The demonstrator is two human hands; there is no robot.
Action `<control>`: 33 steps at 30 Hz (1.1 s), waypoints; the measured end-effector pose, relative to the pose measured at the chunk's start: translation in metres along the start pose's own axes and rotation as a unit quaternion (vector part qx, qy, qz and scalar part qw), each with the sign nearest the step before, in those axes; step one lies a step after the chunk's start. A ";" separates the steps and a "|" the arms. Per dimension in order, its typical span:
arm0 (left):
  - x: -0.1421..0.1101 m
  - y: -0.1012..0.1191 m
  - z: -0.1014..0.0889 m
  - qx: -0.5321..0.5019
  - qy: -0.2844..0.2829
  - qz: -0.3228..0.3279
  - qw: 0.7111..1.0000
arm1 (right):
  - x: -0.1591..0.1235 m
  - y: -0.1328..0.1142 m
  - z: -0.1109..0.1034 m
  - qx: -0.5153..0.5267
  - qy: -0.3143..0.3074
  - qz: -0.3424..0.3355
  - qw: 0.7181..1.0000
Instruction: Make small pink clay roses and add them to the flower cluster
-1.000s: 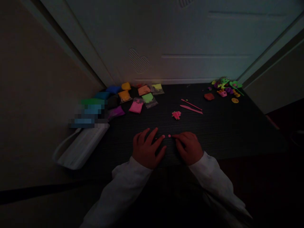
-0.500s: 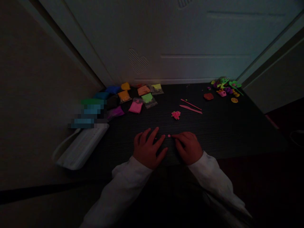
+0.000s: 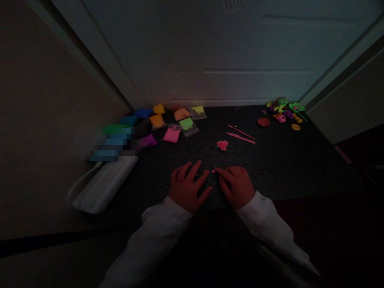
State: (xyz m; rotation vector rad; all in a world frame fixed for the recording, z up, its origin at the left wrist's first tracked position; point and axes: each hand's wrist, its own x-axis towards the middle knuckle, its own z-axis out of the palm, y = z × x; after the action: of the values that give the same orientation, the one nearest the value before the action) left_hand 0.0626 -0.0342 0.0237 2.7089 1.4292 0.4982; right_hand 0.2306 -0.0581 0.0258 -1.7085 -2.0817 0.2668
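Observation:
My left hand (image 3: 187, 190) lies on the dark table with its fingers spread, holding nothing. Its index fingertip rests at a small pink bit of clay (image 3: 205, 171), and another tiny pink bit (image 3: 197, 175) shows between the fingers. A flat round pink clay dot (image 3: 213, 171) lies between the two hands. My right hand (image 3: 238, 189) reaches its index finger to the edge of that dot, thumb apart, remaining fingers loosely bent. Beyond the hands sits a pink clay flower cluster (image 3: 222, 145) with bits of green.
Clay packets, such as a pink one (image 3: 172, 135) and a green one (image 3: 187, 125), lie back left. A white case (image 3: 105, 185) stands at the left edge. Two pink modelling tools (image 3: 241, 138) lie past the cluster. Red clay (image 3: 263, 122) and finished clay flowers (image 3: 281, 118) are back right.
My right index fingertip has slid slightly left to the pink dot. My left hand has shifted a tiny bit to the right, still spread on the table.

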 end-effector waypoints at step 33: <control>-0.002 0.001 0.001 0.002 0.001 -0.017 1.000 | -0.001 -0.006 -0.001 -0.070 -0.039 0.008 0.997</control>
State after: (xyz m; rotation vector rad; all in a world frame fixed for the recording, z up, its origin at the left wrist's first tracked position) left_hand 0.0625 -0.0361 0.0226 2.6818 1.4764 0.4980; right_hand 0.2260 -0.0605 0.0294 -1.8219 -2.1900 0.1995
